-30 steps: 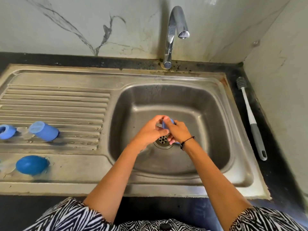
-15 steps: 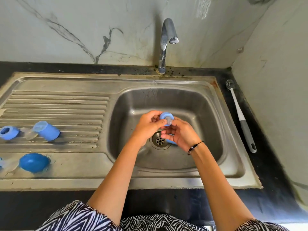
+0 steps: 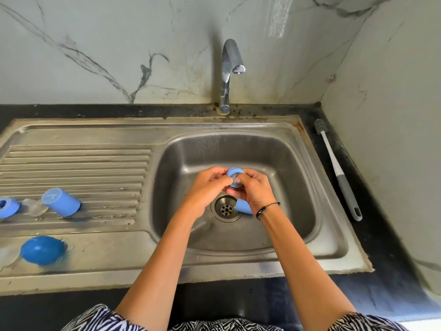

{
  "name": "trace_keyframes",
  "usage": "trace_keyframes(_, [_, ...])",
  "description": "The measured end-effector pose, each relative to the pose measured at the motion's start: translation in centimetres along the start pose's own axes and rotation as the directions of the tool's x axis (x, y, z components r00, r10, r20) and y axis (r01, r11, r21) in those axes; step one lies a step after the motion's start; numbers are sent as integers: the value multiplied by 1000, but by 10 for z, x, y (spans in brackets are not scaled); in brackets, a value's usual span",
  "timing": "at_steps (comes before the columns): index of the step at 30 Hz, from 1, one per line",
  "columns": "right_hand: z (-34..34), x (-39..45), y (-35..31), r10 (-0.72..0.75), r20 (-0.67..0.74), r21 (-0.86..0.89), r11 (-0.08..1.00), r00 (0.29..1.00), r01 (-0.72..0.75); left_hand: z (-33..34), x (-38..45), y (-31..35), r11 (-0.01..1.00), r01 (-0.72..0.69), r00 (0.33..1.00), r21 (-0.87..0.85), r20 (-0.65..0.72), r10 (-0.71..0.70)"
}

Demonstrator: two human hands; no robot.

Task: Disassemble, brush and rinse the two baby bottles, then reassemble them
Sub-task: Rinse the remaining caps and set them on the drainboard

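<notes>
a steel sink [image 3: 329,249] fills most of the view, its ribbed drainboard [image 3: 76,168] on the left and its basin on the right, with a chrome tap [image 3: 229,68] standing behind the basin. a long bottle brush [image 3: 338,173] lies on the dark counter just right of the sink. over the basin, above the drain [image 3: 225,207], both hands meet. the left hand [image 3: 205,187] and the right hand [image 3: 256,189] each curl their fingers round a blue collar ring [image 3: 235,174] with a clear teat in it, held between them; exactly which fingers pinch what cannot be told. a blue bottle body [image 3: 244,207] lies in the basin just beside the drain, partly hidden under the right wrist, which wears a dark beaded bracelet [image 3: 265,209]. on the drainboard a second blue bottle body [image 3: 60,201] lies on its side, with a clear teat [image 3: 35,206] and another blue ring [image 3: 8,207] just to its left. nearer the front edge sits a blue domed cap [image 3: 43,250], a clear piece touching its left side.
</notes>
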State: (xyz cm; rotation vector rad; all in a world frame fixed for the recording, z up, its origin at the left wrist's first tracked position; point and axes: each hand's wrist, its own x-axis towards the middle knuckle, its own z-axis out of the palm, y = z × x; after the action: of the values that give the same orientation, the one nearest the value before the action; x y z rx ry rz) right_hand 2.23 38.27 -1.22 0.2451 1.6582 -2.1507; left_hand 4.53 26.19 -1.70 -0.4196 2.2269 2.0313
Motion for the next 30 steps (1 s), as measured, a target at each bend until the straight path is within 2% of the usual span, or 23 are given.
trace_keyframes(3, [1, 0, 0, 16, 1, -8, 1000, 1000, -16, 1, 0, 2, 999, 8, 1000, 48, 27, -9])
trace_keyframes(9, [2, 0, 6, 52, -46, -134, 989, 998, -57, 0, -3, -4, 997, 56, 997, 45, 59, -58])
trace_keyframes(14, [-3, -3, -1, 115, -32, -64, 991, 993, -117, 7, -5, -3, 997, 77, 997, 22, -12, -76])
trace_keyframes(20, [-13, -7, -1, 151, 120, 39, 987, 981, -157, 19, -4, -8, 993, 57, 994, 101, -101, -47])
trace_keyframes(22, [-17, -8, -2, 172, 195, 57, 981, 966, -186, 17, -4, -9, 981, 42, 986, 189, -168, -10])
trace_keyframes(25, [-13, -10, -2, 174, 272, -35, 985, 946, -171, 10, -5, -14, 968, 49, 969, 246, -248, 14])
trace_keyframes(30, [-1, -11, 7, 114, 216, -88, 991, 970, -97, 7, -8, -24, 920, -4, 940, 392, -313, 138])
